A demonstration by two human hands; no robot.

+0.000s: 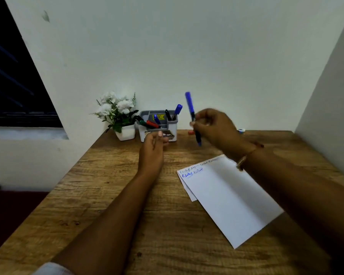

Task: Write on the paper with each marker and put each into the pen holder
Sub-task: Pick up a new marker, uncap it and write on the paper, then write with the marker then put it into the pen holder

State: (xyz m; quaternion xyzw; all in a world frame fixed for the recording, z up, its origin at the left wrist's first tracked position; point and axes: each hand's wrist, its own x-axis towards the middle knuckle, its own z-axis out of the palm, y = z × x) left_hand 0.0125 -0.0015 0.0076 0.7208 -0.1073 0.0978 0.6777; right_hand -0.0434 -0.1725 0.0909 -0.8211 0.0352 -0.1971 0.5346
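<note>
blue marker (190,104) gripped nearly upright by the right hand (213,130) beside the pen holder (172,127); left hand (152,147) held loosely curled over the desk (107,195), left of the paper (226,195).

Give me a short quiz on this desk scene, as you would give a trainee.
1. True or false: the paper already has writing on it.
2. What colour is the marker held in the right hand? A red, B blue, C green.
3. What stands just left of the pen holder in the picture?
Key: 1 true; 2 B; 3 the potted flowers.
</note>
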